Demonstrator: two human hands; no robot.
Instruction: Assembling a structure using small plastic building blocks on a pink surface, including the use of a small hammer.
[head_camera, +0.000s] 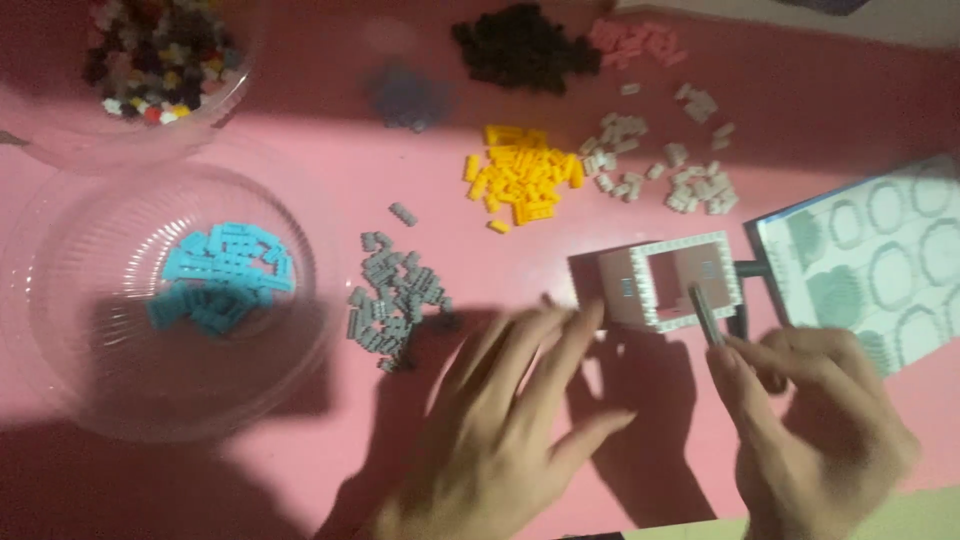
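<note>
Down on the pink desk (300, 480), the left hand (505, 420) is spread flat, fingers apart, its fingertips touching the pink block house (655, 285) near the right edge. A grey tool (706, 315) is pinched in the right hand (815, 435), its tip at the house's white rim. Grey bricks (395, 300) lie just left of the left hand; blue bricks (222, 275) are held in a clear bowl (60, 330).

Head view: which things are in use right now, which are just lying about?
In use:
- small pink block house with white rim
- grey tool in the right hand
- left hand, at the house's left side

Lying about:
- blue bricks in clear bowl
- yellow pile
- grey pile
- patterned sheet
</note>
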